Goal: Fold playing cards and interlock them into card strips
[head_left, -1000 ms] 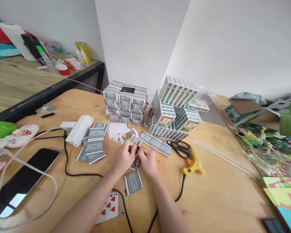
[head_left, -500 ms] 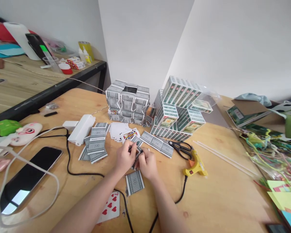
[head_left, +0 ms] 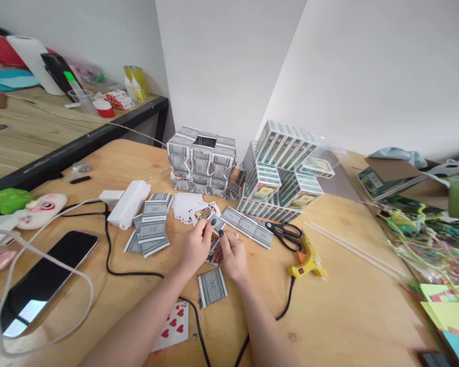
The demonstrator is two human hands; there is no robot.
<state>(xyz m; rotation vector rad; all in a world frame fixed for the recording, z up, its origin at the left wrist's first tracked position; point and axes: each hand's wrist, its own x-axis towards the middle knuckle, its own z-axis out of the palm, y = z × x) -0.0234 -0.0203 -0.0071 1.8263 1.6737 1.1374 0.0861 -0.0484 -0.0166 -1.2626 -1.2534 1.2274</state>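
My left hand (head_left: pixel 196 245) and my right hand (head_left: pixel 233 256) meet at the middle of the table, fingertips pinched on a playing card (head_left: pixel 215 244) that is partly covered by the fingers. Some of its printed face shows between them. Just below lies a patterned card piece (head_left: pixel 212 287), back up. A seven of hearts (head_left: pixel 176 324) is partly under my left forearm. Beyond my hands are loose face-up cards (head_left: pixel 186 205) and a strip of joined cards (head_left: pixel 248 227). More card backs (head_left: pixel 153 224) are piled to the left.
A box built from cards (head_left: pixel 201 165) stands behind, beside stacked card packs (head_left: pixel 265 183). Black scissors (head_left: pixel 288 235), a yellow glue gun (head_left: pixel 309 260) and clear glue sticks (head_left: pixel 355 250) are to the right. Cords, a white adapter (head_left: pixel 129 205) and a phone (head_left: pixel 57 272) occupy the left.
My fingers have shifted slightly on the card, and it has turned so that more of its printed face shows. Everything else on the table stays put.
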